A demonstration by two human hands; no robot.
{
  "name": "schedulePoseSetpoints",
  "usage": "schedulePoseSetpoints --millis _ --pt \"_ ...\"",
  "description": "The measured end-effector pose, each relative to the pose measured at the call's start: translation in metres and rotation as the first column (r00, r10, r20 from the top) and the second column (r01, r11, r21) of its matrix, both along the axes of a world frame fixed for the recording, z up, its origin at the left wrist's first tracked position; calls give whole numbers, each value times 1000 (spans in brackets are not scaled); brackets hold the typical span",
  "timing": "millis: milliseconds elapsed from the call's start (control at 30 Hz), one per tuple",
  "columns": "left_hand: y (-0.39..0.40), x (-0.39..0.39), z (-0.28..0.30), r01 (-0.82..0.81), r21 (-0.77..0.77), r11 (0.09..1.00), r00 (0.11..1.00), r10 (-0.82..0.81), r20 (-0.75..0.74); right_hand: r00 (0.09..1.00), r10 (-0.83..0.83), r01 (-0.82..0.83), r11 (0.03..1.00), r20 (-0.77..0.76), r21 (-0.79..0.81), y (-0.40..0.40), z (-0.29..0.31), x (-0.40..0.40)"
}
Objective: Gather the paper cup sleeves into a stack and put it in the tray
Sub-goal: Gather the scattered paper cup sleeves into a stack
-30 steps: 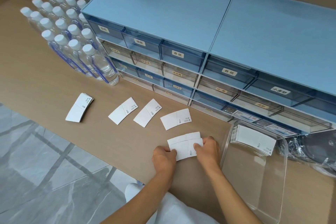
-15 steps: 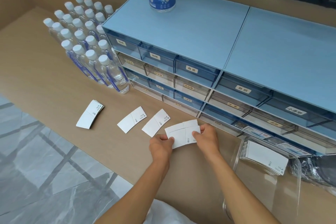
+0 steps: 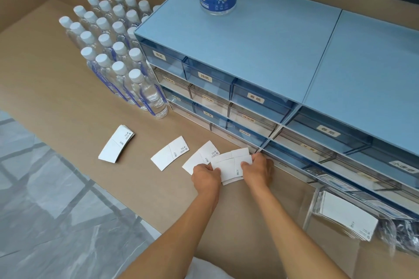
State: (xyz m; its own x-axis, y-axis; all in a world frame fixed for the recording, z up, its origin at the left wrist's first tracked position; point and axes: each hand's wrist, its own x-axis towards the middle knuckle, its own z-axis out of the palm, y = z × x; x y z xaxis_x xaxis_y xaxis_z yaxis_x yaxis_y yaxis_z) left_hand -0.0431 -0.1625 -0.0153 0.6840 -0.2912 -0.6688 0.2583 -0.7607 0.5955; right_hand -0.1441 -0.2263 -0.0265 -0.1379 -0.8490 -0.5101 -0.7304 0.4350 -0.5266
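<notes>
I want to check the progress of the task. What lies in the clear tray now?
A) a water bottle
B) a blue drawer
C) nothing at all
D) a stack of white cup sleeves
D: a stack of white cup sleeves already lies inside the clear tray at the right.

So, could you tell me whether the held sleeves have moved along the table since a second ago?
Yes: the held sleeves moved left, toward the water bottles, now overlapping a loose sleeve.

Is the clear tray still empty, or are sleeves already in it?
Not empty. A fanned stack of sleeves already lies inside the clear tray, against its far end.
</notes>
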Motion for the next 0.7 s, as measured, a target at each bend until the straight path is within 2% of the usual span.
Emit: schedulePoseSetpoints --millis 433,700 --pt "-1 3 -8 29 1 1000 999 -29 21 999 43 -43 995 -10 -86 2 -10 0" --pt "16 6 -8 56 -45 997 998 -56 6 980 -9 20 999 198 -51 10 -1 -5"
